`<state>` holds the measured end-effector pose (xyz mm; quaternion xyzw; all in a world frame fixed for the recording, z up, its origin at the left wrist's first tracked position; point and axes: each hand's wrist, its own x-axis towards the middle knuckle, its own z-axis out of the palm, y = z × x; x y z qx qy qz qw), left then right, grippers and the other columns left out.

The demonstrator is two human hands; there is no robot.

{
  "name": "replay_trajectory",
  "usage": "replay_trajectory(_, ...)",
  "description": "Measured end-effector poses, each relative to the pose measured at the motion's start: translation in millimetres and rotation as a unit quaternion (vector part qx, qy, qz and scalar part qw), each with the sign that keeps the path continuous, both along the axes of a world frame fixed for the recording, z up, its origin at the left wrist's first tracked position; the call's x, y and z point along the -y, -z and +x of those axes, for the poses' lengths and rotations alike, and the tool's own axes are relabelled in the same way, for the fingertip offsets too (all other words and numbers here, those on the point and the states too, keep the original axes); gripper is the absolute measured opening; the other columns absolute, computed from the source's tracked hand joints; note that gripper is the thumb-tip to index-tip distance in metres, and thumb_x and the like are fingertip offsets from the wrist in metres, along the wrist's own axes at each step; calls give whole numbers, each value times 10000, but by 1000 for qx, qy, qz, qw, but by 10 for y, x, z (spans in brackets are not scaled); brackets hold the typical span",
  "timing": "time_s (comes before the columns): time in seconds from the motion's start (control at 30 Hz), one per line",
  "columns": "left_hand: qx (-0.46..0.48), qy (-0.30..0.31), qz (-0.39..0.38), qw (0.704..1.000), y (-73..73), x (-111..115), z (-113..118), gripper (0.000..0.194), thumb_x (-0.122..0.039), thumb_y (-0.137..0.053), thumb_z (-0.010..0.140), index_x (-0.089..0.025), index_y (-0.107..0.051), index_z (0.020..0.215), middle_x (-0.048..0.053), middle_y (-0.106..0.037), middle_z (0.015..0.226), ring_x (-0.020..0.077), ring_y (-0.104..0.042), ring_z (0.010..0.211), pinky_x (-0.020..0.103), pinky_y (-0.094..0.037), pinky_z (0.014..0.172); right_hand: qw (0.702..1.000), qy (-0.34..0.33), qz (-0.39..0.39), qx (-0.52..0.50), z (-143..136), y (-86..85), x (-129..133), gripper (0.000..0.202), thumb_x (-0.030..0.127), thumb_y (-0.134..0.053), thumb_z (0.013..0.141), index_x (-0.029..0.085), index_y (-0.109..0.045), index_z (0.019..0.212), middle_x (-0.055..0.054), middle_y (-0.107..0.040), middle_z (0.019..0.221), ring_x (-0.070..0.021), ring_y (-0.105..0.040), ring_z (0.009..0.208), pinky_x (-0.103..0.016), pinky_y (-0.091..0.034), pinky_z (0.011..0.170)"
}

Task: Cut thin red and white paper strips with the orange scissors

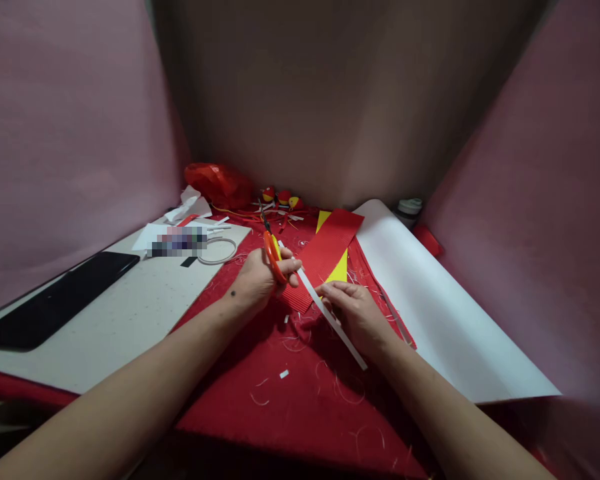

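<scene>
My left hand is closed with a pair of scissors in it. The orange and yellow handles rest against its fingers, and the dark blades point away toward the back of the table. A narrow white strip slants across between both hands, its upper part by my left fingertips. My right hand pinches near the middle of that strip, with the lower end hanging free toward me. Beneath and behind the hands lies a red ribbed fabric piece, partly over a yellow piece.
A red cloth covers the table, with thread scraps on it. On the left, a pale board bears a black phone-like slab. Red-and-yellow small figures and a red bag sit at the back. White sheeting lies right.
</scene>
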<state>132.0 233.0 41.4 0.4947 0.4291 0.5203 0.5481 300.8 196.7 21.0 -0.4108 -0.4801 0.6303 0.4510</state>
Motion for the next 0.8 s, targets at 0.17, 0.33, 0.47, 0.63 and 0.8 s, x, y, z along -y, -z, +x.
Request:
replay_trajectory(0.17,-68,26,28,997,-74,68,67,240,-198,-681,636,-157,-502,789,-42,-571,476,88,-515,409,183,-386,419,997,-27,23,70,-30,-43,64,190,333,-618,750,162,-616,668,72,-428,415,-50,-335,366,-204,-231,387)
replay_trajectory(0.33,-102,43,56,992,-131,107,101,173,-219,-651,684,-147,-518,769,-38,-567,497,87,-524,430,189,-399,443,998,-25,15,63,-40,-116,70,172,305,-645,724,157,-602,649,70,-443,421,-45,-339,358,-200,-226,374)
replay_trajectory(0.47,-103,51,63,991,-147,117,53,167,-306,-579,770,-142,-555,778,-12,-577,501,75,-484,404,179,-334,399,995,66,66,-22,-11,-192,34,152,289,-661,722,157,-600,680,68,-466,465,-32,-333,371,-185,-226,368)
replay_trajectory(0.63,-82,149,43,984,-157,166,54,178,-308,-632,721,-148,-555,736,9,-596,587,77,-483,403,195,-328,385,971,173,140,-84,42,-225,-31,128,273,-649,739,166,-580,719,61,-501,493,-44,-403,395,-175,-271,382)
replay_trajectory(0.8,-95,222,-16,970,-78,222,139,264,-274,-703,637,-177,-522,804,-42,-551,552,89,-487,406,212,-383,404,964,210,141,-84,35,-177,-80,123,242,-654,721,173,-552,714,44,-555,514,-74,-490,432,-175,-312,386)
